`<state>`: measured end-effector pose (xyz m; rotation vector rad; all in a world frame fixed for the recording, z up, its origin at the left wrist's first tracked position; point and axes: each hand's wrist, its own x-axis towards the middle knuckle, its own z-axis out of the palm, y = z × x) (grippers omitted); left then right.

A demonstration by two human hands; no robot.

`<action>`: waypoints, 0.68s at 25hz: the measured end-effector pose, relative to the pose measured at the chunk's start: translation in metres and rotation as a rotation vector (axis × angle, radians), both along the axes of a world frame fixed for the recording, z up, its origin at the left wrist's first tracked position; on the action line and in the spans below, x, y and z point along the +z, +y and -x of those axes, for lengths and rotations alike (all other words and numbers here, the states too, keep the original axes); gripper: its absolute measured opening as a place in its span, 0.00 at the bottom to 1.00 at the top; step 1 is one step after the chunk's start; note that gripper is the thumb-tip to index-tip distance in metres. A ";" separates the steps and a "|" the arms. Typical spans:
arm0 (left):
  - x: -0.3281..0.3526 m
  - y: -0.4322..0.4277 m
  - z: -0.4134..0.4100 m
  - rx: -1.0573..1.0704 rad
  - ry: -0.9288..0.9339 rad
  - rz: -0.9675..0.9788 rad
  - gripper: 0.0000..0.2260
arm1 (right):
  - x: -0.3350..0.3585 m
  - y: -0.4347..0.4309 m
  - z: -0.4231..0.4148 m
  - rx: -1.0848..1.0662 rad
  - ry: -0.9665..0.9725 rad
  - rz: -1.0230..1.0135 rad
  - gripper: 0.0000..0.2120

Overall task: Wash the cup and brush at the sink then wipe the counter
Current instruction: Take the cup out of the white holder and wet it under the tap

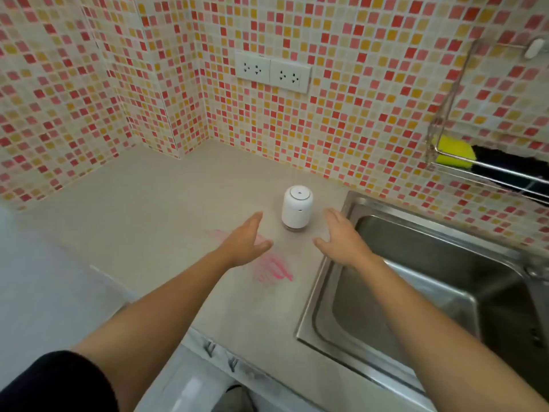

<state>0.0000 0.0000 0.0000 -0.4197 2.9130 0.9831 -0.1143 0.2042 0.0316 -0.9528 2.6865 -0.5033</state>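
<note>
A white cylindrical cup-like container [297, 208] with a closed top stands upright on the beige counter [154, 215], just left of the steel sink [416, 281]. My left hand [245, 242] reaches out with straight fingers, a little left of and in front of the container, holding nothing. My right hand [343, 237] is stretched out flat on the container's right, above the sink's left rim, also holding nothing. Neither hand touches the container. A pink smear [271, 267] marks the counter under and behind my left hand. No brush is in view.
A wire rack [454, 162] on the tiled wall at right holds a yellow sponge [453, 151]. Two white sockets [271, 71] sit on the back wall. The counter's front edge runs at lower left, with hooks [221, 356] below it.
</note>
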 end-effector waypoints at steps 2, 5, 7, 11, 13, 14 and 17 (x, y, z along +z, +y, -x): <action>-0.012 -0.020 0.023 -0.014 -0.039 -0.049 0.36 | -0.008 -0.023 0.017 -0.084 0.001 0.084 0.35; -0.030 -0.035 0.055 -0.069 -0.131 -0.085 0.38 | -0.018 -0.053 0.035 -0.225 -0.067 0.201 0.34; -0.040 -0.044 0.080 -0.111 -0.177 -0.102 0.39 | -0.027 -0.070 0.046 -0.323 -0.125 0.261 0.36; -0.061 -0.057 0.119 -0.194 -0.243 -0.139 0.43 | -0.037 -0.091 0.058 -0.345 -0.175 0.291 0.45; -0.070 -0.059 0.133 -0.219 -0.230 -0.178 0.45 | -0.039 -0.096 0.063 -0.331 -0.176 0.250 0.48; -0.074 -0.060 0.139 -0.228 -0.218 -0.210 0.45 | -0.041 -0.097 0.067 -0.326 -0.164 0.214 0.49; -0.084 -0.058 0.151 -0.255 -0.162 -0.308 0.42 | -0.047 -0.099 0.074 -0.310 -0.137 0.172 0.48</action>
